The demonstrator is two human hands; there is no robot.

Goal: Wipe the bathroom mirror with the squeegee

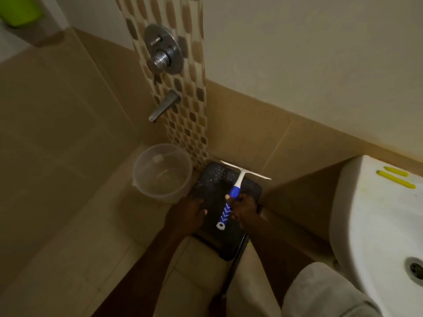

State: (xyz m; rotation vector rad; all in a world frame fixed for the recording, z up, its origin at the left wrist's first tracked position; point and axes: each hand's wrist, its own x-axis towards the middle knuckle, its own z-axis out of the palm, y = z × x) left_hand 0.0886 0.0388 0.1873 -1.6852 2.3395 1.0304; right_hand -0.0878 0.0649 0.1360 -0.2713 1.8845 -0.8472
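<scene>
My right hand grips the squeegee around the middle of its blue handle, fingers curled round it, thumb tip showing on the left of the handle. The handle's lower end, with white chevron marks and a white hanging loop, sticks out below my fist toward me. The white neck runs up and away to the white blade, which lies crosswise — tilted, left end higher in the frame, right end lower — near the foot of the tan tiled wall.

My left hand holds nothing; it hovers just left of the squeegee handle, fingers loosely bent, one fingertip near the handle but apart from it as far as I can tell.

Both hands are over a dark, speckled square object on the floor, set in the corner — what it is, I cannot tell. Just to its left stands a clear plastic bucket, under a metal spout and a round metal mixer control mounted on a strip of brown-and-cream mosaic tile.

At right, a white washbasin with its drain at the frame edge; two thin yellow items lie on its back ledge. A green object sits top left, blurred. The mirror is not in view.
</scene>
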